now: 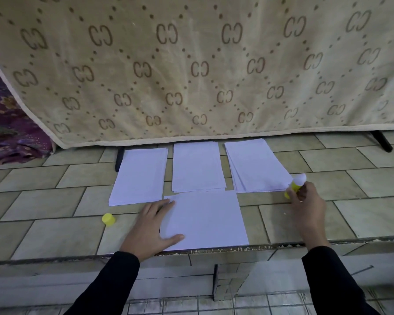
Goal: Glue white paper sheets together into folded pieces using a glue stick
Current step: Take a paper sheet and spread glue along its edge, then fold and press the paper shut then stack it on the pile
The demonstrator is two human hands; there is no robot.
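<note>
A white sheet lies flat near the front edge of the tiled surface. My left hand rests flat on its left side, fingers straight. Beyond it sit three stacks of white paper: a left stack, a middle stack and a right stack. My right hand grips a yellow glue stick with its white tip uncovered, just by the near right corner of the right stack. The yellow cap lies loose on the tiles left of my left hand.
The tiled surface ends in a front edge just below the sheet, with a drop to a lower floor. A beige patterned cloth hangs behind the stacks. Purple fabric lies at far left. A black leg stands at right.
</note>
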